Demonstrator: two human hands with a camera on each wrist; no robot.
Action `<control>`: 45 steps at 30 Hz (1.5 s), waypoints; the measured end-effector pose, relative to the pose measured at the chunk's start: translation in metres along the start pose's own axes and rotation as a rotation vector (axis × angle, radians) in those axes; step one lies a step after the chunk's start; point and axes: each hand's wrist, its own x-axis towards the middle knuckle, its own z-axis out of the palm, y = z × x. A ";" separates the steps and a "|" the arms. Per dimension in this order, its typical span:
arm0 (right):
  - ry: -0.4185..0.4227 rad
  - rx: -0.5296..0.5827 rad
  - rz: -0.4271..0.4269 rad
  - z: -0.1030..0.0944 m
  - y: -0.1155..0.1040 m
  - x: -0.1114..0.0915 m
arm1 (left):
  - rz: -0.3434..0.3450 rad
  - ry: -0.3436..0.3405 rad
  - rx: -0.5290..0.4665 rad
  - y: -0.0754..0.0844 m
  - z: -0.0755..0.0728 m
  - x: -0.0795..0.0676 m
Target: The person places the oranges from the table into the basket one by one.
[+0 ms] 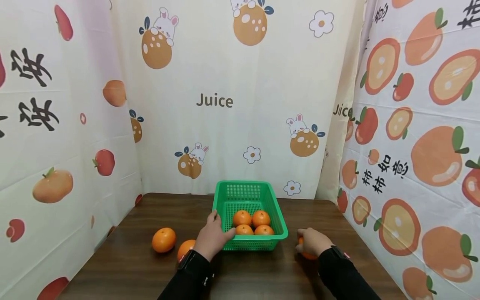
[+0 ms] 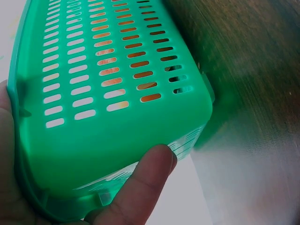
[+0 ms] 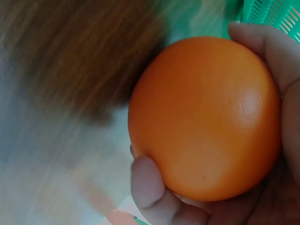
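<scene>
My left hand (image 1: 213, 236) grips the front left corner of a green plastic basket (image 1: 225, 243). In the left wrist view, fingers (image 2: 150, 183) curl round the basket's slotted wall (image 2: 65, 150). Several oranges (image 1: 242, 218) sit together in the basket's front part. To the right of the basket, my right hand (image 1: 316, 241) holds another orange (image 3: 206, 117) just at or above the table; the gap cannot be judged. The thumb and fingers wrap the fruit from both sides in the right wrist view.
On the dark wooden table (image 1: 262, 275), one loose orange (image 1: 163, 240) lies to the left. A second orange (image 1: 185, 249) is partly hidden behind my left wrist. Fruit-printed curtains (image 1: 240, 133) enclose the table at the back and both sides.
</scene>
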 end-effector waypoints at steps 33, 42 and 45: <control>0.193 0.046 0.048 -0.032 -0.022 -0.004 | -0.010 -0.007 -0.002 0.000 0.000 0.003; 0.201 0.066 0.045 -0.040 -0.030 -0.003 | -0.006 -0.007 -0.011 0.000 0.000 0.002; 0.198 0.074 0.039 -0.043 -0.033 -0.004 | -0.006 -0.005 -0.009 0.000 0.000 0.002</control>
